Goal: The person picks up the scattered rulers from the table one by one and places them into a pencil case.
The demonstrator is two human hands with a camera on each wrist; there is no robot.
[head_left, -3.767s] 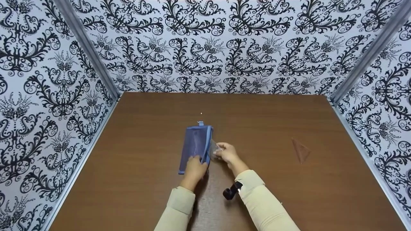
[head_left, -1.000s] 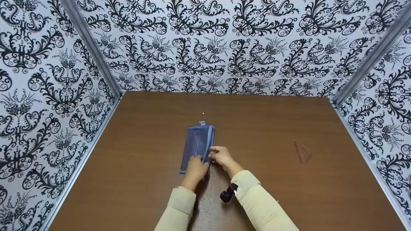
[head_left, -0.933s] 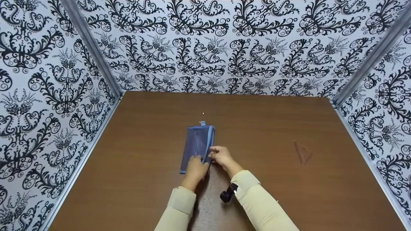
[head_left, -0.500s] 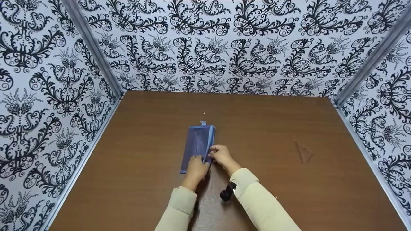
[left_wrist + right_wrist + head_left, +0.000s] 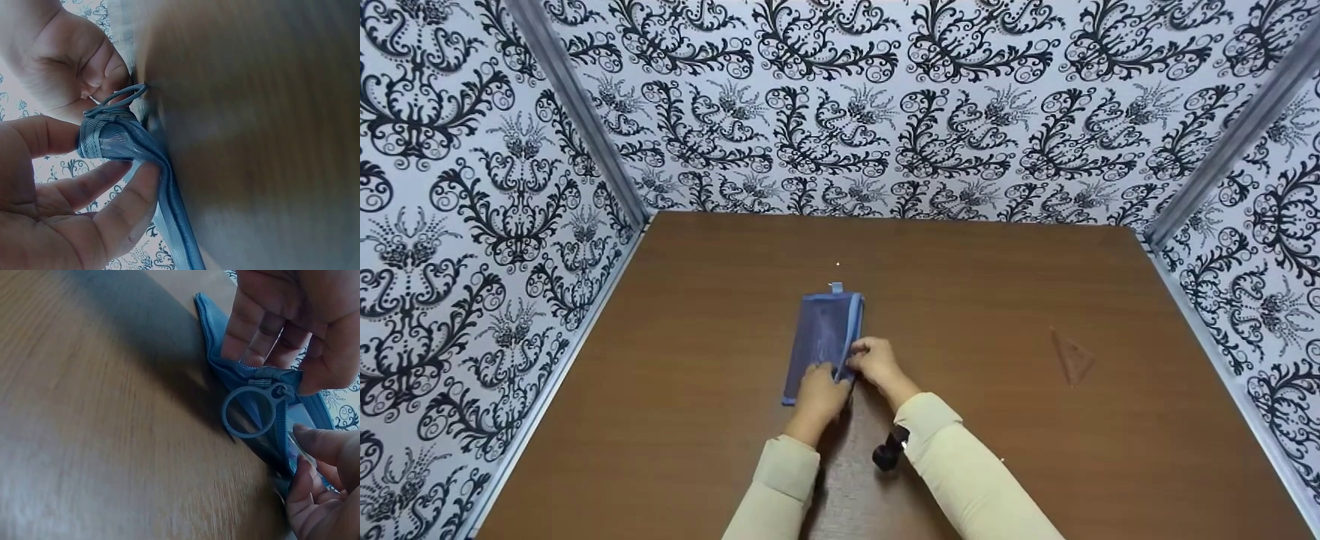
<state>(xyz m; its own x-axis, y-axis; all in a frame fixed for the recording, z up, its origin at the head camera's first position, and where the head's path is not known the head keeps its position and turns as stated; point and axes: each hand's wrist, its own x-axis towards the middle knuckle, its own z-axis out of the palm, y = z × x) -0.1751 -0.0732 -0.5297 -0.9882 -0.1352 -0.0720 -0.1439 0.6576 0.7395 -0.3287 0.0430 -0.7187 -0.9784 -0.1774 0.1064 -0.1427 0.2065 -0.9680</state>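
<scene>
A blue mesh zip pouch [image 5: 819, 330] lies lengthwise on the table, its zip along the right side. My left hand [image 5: 820, 394] holds its near end, fingers on the mesh and thumb by the zip edge. My right hand [image 5: 879, 364] is close beside it at the zip opening. In the right wrist view, my right thumb and fingers [image 5: 316, 441] pinch at the parted zip, where a bit of clear plastic [image 5: 297, 449] glints, mostly hidden by pouch and fingers. A ring-shaped zip pull [image 5: 247, 412] hangs between the hands.
A clear reddish set square [image 5: 1072, 360] lies flat on the brown table [image 5: 960, 285], to the right of the hands. Patterned walls [image 5: 885, 112] enclose the back and both sides. A black wrist camera [image 5: 887, 452] juts from the right sleeve.
Earlier my right hand held a clear plastic piece beside the pouch; now that hand is up against the zip opening and the piece is mostly out of sight. The last second shows little movement.
</scene>
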